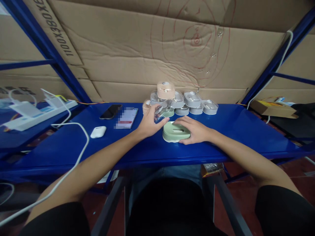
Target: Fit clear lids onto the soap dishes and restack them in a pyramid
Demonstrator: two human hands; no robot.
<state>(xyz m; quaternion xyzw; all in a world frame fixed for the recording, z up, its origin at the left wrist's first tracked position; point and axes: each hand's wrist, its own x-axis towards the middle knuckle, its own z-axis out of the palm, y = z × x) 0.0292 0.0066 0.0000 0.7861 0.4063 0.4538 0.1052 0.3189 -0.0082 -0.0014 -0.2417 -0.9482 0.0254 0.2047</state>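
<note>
On the blue table, a pale green soap box (169, 133) stands uncovered, with a small slot in its floor. My right hand (197, 130) grips its right side, thumb in front and fingers over the back rim. My left hand (149, 124) holds a clear plastic lid (159, 113), tilted, just behind and left of the green box. Behind the lid, several lidded soap boxes are piled up, grey ones (192, 99) and a peach one (165, 90) on top. The lid and left hand partly hide the pile's lower left.
Left on the table (228, 137) lie a dark phone (110, 111), a lit phone (128, 118) and a white earbud case (98, 131). A white cable (86, 141) crosses from a power strip (41, 114). An open cardboard box (274, 108) sits at right; cardboard (123, 42) walls the back.
</note>
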